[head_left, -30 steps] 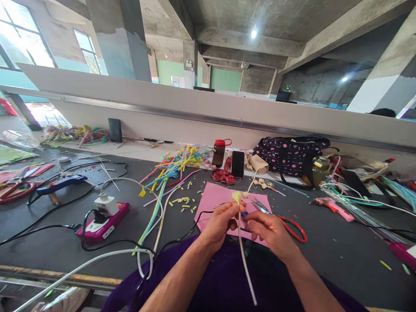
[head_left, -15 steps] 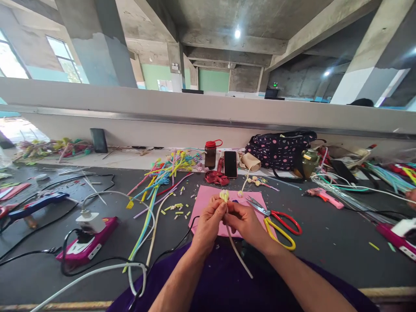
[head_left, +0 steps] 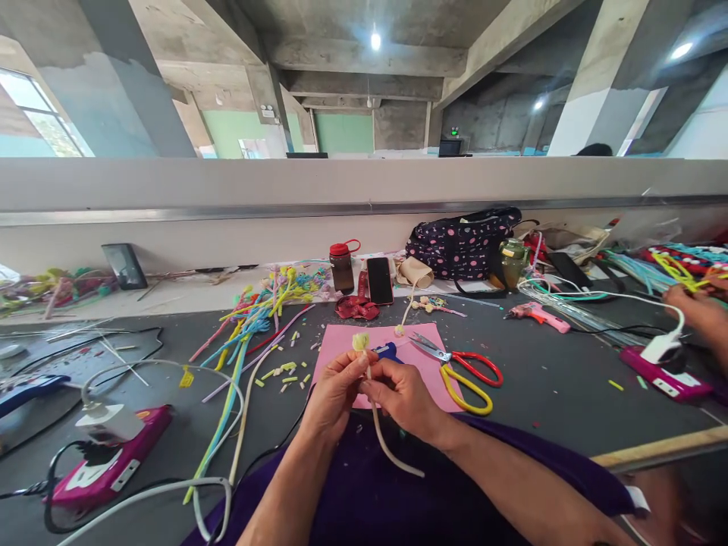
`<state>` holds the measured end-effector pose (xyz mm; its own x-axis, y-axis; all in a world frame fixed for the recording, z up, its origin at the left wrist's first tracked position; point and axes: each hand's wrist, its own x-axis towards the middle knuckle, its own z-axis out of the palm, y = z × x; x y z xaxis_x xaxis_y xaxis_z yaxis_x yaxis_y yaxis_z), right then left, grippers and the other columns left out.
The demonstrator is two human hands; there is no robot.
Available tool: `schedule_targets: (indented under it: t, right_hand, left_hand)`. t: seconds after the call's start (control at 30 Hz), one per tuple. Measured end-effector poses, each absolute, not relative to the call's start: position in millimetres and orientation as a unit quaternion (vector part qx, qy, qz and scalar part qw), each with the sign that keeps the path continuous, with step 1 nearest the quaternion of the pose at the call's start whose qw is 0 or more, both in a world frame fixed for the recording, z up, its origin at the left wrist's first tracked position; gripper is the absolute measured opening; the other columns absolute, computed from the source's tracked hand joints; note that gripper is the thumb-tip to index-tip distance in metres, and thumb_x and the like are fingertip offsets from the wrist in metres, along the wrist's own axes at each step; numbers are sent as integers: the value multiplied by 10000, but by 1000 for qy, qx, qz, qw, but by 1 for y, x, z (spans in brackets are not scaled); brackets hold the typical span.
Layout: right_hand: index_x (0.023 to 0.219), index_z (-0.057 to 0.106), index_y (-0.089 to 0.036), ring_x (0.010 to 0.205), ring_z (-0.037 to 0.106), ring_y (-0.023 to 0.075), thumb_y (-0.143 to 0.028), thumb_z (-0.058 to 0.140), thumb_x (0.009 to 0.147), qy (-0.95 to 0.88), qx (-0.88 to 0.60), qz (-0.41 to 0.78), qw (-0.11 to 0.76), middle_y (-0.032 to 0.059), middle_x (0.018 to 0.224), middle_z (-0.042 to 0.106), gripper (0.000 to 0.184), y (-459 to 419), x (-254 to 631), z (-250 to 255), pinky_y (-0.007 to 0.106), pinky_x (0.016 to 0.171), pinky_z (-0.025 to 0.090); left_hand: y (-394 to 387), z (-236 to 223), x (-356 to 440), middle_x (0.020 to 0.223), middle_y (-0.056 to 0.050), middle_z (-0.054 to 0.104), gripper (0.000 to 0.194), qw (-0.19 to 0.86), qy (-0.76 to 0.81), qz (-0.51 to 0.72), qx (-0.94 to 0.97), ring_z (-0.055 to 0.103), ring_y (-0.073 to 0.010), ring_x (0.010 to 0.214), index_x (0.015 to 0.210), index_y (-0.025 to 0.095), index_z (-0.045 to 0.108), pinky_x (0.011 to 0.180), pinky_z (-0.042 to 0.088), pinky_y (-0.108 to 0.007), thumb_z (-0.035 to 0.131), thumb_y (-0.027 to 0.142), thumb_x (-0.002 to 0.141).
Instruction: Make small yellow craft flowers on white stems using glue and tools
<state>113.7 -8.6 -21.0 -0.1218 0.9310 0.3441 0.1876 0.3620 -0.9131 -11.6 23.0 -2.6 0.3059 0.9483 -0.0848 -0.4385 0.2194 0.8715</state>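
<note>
The pale yellow flower head (head_left: 360, 341) sits just above the fingers (head_left: 353, 367).

We see a small, pale-yellow tuft (head_left: 360, 342), rounded and upright, just above the fingertips of our left hand (head_left: 340, 388). Its slim cream stem (head_left: 384, 447) runs down between that hand and our right hand (head_left: 406, 398), then bends rightward in a smooth curve, its loose end below our right hand.
</note>
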Motion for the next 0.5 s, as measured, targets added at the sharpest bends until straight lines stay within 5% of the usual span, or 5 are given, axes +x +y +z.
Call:
schedule_targets:
  t: [0.23,0.5]
  right_hand:
    - [723,554,-180,488,409,71,-342,561,825,-655,-407,407,489,-54,579,466,192,-10,116,-18,191,458,323]
    - [698,597,-171,425,453,61,-310,607,773,-694,-365,516,345,-45,582,551,159,-16,117,-17,173,402,329]
  left_hand:
    - [20,0,-14,681,-16,658,181,682,314,527,398,540,-83,563,722,117,690,529,392,-189,754,264,637]
    - [18,13,-35,571,28,600,159,668,287,571,380,401,-21,420,712,155,620,405,249,-142,731,259,665]
